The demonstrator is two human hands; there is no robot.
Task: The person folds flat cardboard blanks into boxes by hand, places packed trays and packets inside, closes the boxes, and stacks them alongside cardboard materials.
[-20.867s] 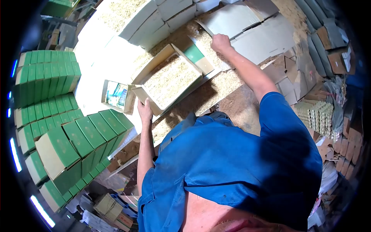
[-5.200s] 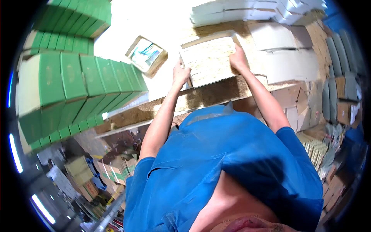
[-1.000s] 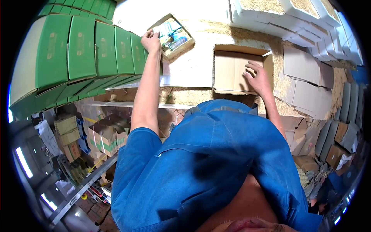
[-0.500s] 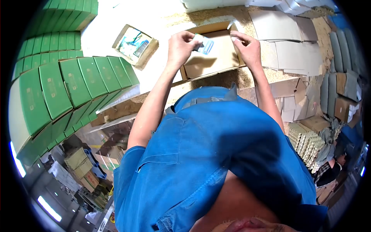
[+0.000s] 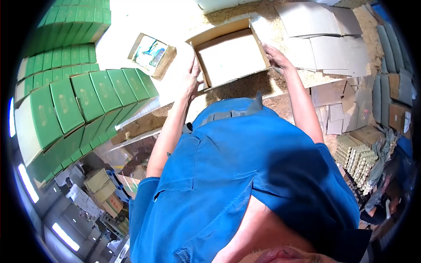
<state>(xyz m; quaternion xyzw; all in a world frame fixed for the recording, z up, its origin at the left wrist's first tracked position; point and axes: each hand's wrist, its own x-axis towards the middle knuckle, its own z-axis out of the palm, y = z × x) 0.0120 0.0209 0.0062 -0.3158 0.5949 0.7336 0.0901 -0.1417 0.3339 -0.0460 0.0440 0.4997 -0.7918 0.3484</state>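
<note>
Across from me, a person's left hand (image 5: 192, 79) and right hand (image 5: 278, 60) flank a cardboard box (image 5: 222, 33), fingers loosely outstretched at its sides, a smaller box (image 5: 166, 60) lying left of the left fingers.

Carton (image 5: 221, 33) between left hand (image 5: 191, 79) and right hand (image 5: 278, 59), box (image 5: 164, 62) of apparent packets (image 5: 148, 52) further left

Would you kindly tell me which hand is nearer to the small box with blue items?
Left. The left hand is just right of the small box, apart from it; the right hand is farther off, beyond the big box.
</note>
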